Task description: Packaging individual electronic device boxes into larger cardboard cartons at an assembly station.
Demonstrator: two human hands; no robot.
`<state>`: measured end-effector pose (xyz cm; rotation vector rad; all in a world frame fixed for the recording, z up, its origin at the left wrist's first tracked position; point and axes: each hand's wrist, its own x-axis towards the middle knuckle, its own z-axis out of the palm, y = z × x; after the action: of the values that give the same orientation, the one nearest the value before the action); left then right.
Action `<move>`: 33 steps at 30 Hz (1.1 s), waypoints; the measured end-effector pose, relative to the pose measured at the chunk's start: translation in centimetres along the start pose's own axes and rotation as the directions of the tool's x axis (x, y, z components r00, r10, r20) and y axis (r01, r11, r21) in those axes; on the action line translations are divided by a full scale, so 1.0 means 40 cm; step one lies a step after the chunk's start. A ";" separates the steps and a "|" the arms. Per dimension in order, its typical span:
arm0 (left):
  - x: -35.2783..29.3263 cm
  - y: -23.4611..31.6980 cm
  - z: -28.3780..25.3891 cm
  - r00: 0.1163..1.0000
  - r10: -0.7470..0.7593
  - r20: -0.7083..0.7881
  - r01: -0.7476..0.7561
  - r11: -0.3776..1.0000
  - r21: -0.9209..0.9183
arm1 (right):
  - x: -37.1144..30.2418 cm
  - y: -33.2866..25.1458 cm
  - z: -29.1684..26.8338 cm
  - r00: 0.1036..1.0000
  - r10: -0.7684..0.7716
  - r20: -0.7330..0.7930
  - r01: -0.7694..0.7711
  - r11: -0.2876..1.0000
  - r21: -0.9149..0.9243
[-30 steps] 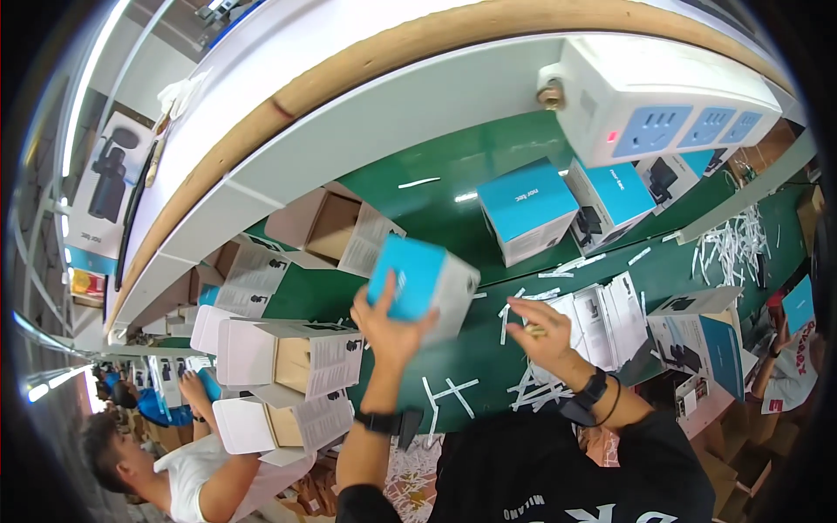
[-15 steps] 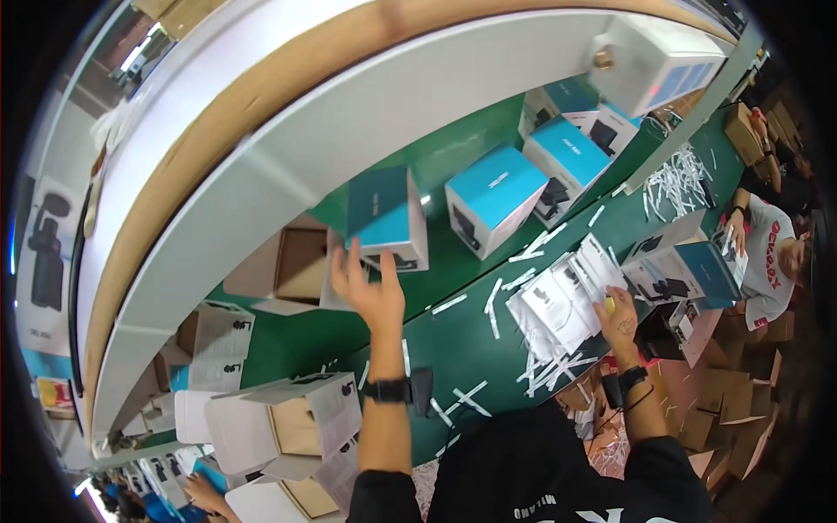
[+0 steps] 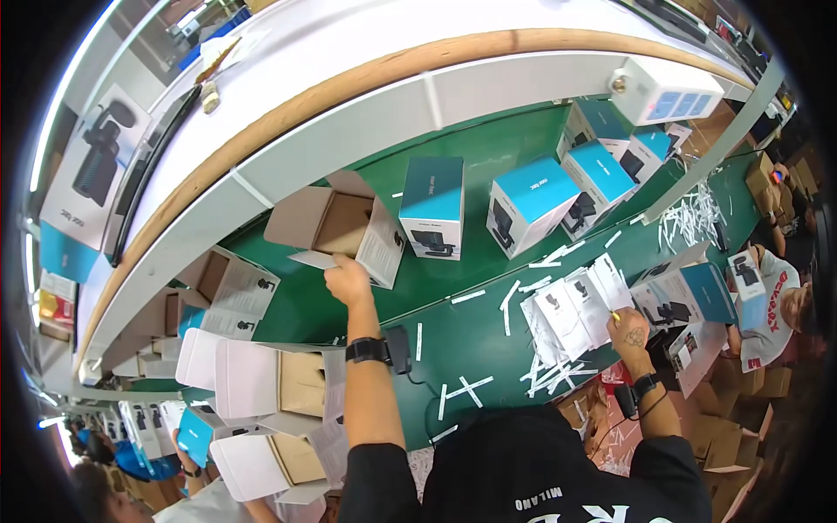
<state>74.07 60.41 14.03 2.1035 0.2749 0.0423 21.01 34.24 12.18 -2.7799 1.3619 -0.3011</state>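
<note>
Gripping the left hand, an open brown carton (white printed flaps)

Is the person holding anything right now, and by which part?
The left hand grips the open brown carton by its white front flap. The right hand rests on the leaflets; whether it holds anything cannot be told.

Single head-worn fisheye view, looking steeply down from above person's chest onto green conveyor belt. Belt curves across upper frame, close range. Own forearms enter from lower edge. Edges bend, dark rim all around. No second view to compare.
</note>
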 end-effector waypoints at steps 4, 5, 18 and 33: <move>-0.015 -0.135 -0.080 0.996 -0.088 0.035 0.093 0.855 -0.510 | 0.006 0.001 -0.097 0.996 -0.068 -0.054 0.071 0.996 0.062; -0.082 -0.129 -0.108 0.996 -0.052 0.075 0.083 0.848 -0.523 | -0.004 -0.008 -0.130 0.997 0.006 -0.076 0.014 0.968 0.251; -0.591 -0.222 -0.420 0.857 0.117 0.502 0.135 0.890 -0.436 | -0.060 -0.625 -0.379 0.729 -0.684 0.033 0.494 0.558 0.667; -0.543 -0.201 -0.592 0.645 0.428 0.633 -0.236 0.900 -0.367 | 0.010 -0.996 -0.351 0.560 -0.796 0.230 0.694 0.602 0.395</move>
<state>48.14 79.69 21.33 1.7314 -0.5719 -0.4837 49.70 59.28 30.49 -2.7892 -0.0411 0.0749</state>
